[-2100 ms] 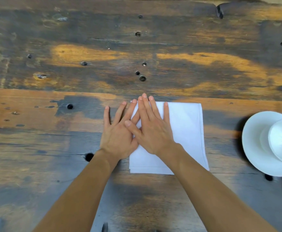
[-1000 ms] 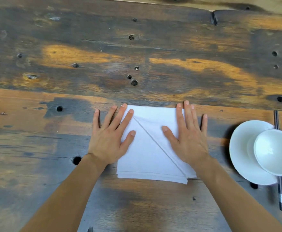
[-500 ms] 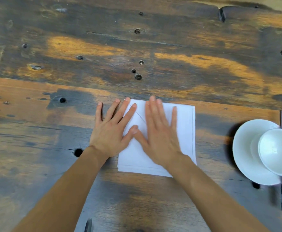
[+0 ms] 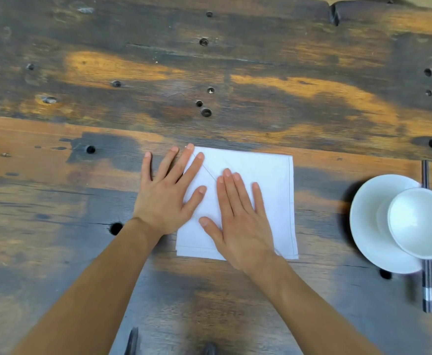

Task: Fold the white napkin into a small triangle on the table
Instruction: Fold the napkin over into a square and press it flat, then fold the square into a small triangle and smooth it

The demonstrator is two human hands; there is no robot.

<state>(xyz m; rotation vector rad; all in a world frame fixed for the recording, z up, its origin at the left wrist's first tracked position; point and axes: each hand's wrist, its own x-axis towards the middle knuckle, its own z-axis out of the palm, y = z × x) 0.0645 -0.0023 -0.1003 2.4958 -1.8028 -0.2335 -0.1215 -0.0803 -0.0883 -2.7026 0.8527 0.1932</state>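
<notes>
The white napkin (image 4: 273,190) lies flat as a folded square on the wooden table (image 4: 209,73), a diagonal fold line running from its upper left corner down under my right hand. My left hand (image 4: 166,193) lies flat with spread fingers, half on the napkin's left edge and half on the wood. My right hand (image 4: 240,221) presses palm-down on the middle of the napkin, fingers together and pointing away from me. Neither hand grips anything.
A white saucer (image 4: 368,226) with a white bowl (image 4: 422,221) resting on it stands to the right of the napkin. Dark chopsticks (image 4: 427,290) lie beside and under the saucer. The planks have several dark holes.
My right hand has slid back toward me and slightly right along the diagonal fold, after sweeping from the right side to the centre. My left hand stays pressed on the left edge.
</notes>
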